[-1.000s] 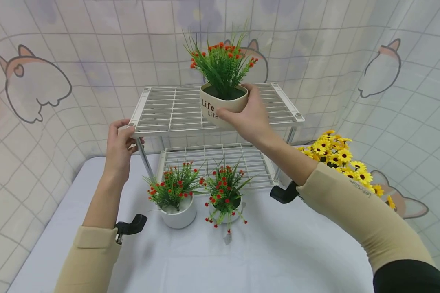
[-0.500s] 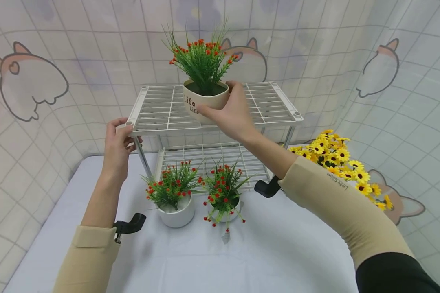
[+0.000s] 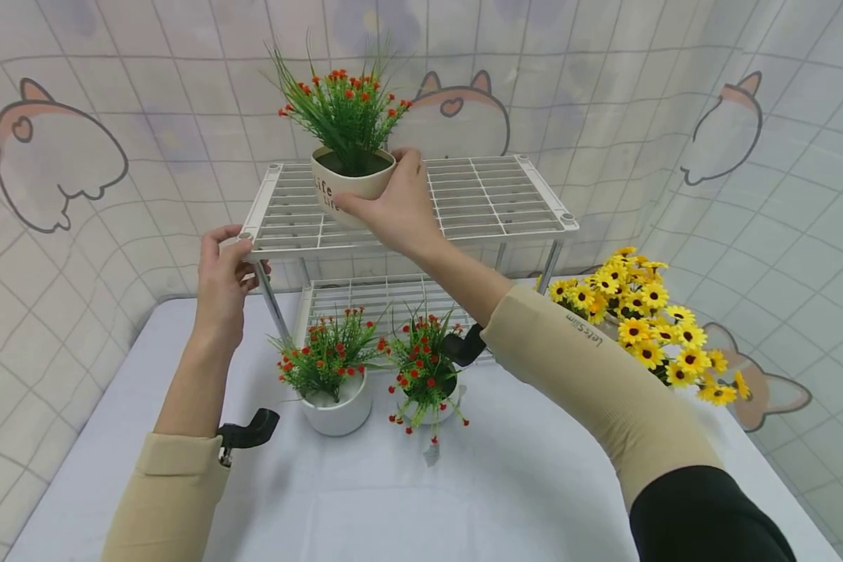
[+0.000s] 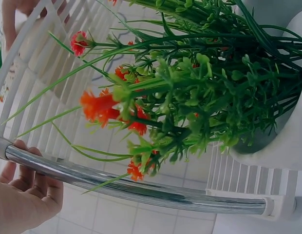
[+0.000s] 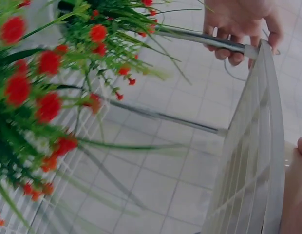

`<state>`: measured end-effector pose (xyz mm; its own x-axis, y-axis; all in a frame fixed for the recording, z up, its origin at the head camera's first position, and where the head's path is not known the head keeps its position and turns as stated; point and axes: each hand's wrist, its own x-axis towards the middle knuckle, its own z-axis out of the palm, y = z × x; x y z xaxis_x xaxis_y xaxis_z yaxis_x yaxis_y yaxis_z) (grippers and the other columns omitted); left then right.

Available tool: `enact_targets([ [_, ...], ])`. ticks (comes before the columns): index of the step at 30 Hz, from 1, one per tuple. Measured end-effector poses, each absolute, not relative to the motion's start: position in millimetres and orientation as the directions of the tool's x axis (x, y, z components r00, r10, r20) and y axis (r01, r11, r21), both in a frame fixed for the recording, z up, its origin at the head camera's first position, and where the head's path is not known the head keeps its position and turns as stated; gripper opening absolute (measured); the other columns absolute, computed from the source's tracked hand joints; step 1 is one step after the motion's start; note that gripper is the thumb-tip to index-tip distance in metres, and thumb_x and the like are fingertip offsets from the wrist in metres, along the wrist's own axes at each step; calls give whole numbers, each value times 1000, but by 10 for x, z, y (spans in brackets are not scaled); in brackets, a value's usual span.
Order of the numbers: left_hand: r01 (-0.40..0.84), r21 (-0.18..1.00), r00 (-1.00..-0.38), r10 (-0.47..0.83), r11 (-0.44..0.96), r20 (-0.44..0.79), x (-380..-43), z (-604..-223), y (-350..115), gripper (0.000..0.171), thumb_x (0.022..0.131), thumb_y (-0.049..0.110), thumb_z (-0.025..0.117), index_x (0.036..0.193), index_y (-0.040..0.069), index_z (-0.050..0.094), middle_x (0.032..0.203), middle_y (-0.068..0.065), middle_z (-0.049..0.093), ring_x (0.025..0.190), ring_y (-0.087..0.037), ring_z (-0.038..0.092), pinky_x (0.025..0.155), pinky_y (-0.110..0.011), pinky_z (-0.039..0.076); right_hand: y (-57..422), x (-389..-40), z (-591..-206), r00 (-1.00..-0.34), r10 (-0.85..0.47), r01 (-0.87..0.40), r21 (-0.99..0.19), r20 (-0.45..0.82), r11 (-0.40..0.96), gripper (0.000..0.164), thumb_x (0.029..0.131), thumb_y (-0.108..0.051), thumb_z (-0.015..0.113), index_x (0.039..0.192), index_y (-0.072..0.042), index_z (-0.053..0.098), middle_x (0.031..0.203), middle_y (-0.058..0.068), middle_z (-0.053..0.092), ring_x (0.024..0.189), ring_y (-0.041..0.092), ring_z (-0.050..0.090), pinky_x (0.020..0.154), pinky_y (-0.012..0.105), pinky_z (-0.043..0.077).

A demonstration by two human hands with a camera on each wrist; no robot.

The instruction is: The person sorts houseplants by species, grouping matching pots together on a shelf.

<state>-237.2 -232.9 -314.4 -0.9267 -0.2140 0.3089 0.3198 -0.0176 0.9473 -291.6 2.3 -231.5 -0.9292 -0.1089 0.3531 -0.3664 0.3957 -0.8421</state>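
My right hand [image 3: 402, 204] holds a cream plant pot [image 3: 344, 184] marked "Life Life", thumb on its front and fingers at its right side. Grass and small orange-red flowers rise from the pot, which overlaps the left half of the white wire rack's top shelf [image 3: 261, 204]. My left hand [image 3: 221, 285] grips that shelf's front left corner, thumb on top. In the left wrist view, its fingers [image 4: 40, 184] curl behind the chrome post [image 4: 117, 187]. Through the shelf wires there, part of the cream pot [image 4: 49, 46] shows.
Two white pots with red flowers, one left [image 3: 339, 417] and one right [image 3: 432, 414], stand on the white-covered table [image 3: 365, 507] before the rack's lower shelf [image 3: 393, 290]. Yellow flowers [image 3: 632, 300] are at the right, partly behind my right sleeve. A tiled-pattern curtain [image 3: 204, 101] hangs behind.
My right hand has carried the cream pot leftward over the top shelf, from right of its middle to its left half. My left hand stays at the corner.
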Motion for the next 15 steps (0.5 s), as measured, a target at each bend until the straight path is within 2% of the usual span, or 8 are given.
enact_targets([
  [6, 322, 947, -924, -216, 6, 316, -2381, -3164, -2325, 28, 108, 26, 43, 134, 18, 40, 105, -4, 58, 86, -16, 53, 78, -29, 40, -150, -2972, -2302, -933, -88, -350, -827, 349, 440, 96, 81, -42, 86, 149, -4, 29, 139, 10, 40, 115, 17, 49, 90, 26, 47],
  [15, 330, 944, -921, -226, -14, 318, -2382, -3161, -2319, 26, 108, 26, 45, 132, 18, 41, 102, -2, 63, 85, -16, 56, 80, -29, 43, -389, -3031, -2279, -941, -62, -316, -802, 332, 507, 98, 81, -48, 84, 150, -7, 28, 139, 10, 41, 114, 17, 47, 92, 30, 47],
])
